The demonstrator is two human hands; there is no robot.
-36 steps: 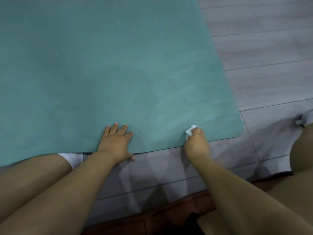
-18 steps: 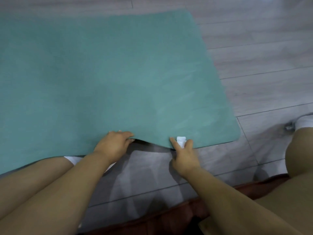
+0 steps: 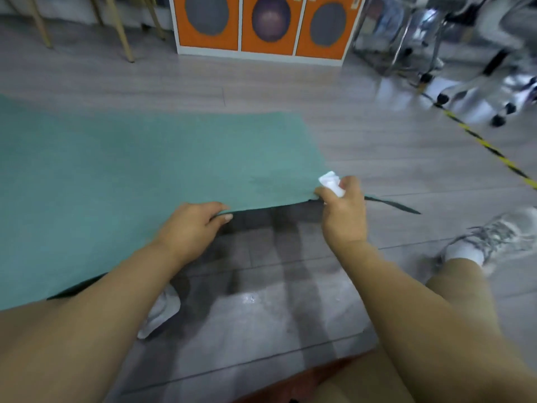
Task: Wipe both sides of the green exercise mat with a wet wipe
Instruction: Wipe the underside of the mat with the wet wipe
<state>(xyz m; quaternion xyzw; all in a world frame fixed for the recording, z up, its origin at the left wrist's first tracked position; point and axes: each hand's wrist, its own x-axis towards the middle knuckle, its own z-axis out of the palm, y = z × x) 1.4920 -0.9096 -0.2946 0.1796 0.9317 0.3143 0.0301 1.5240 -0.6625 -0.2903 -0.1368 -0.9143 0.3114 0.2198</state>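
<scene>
1. Lifted since a second ago: the near edge of the green exercise mat (image 3: 145,175) is now off the floor (image 3: 290,301), where both my hands lay at it on the ground before, and my view has tipped up to take in more of the room.
2. My left hand (image 3: 190,228) has its grip curled round that raised edge, fingers on top and thumb tucked below.
3. My right hand (image 3: 344,212) pinches the same edge near its right corner, and in the same grip I hold the bunched white wet wipe (image 3: 331,183), which sticks up above my fingers.
4. Between my hands the edge hangs clear of the floor, with shadow beneath it; the dark underside shows as a thin strip running right of my right hand.
5. Most of the mat lies flat, spread away to the left and ahead.
6. My right shoe (image 3: 494,237) rests on the floor well right of the mat; my left shoe (image 3: 162,309) sits below my left forearm.
7. Beyond the mat stands an orange cabinet (image 3: 261,24) with three dark oval panels, and blurred wheeled chairs (image 3: 479,68) stand to the right.
</scene>
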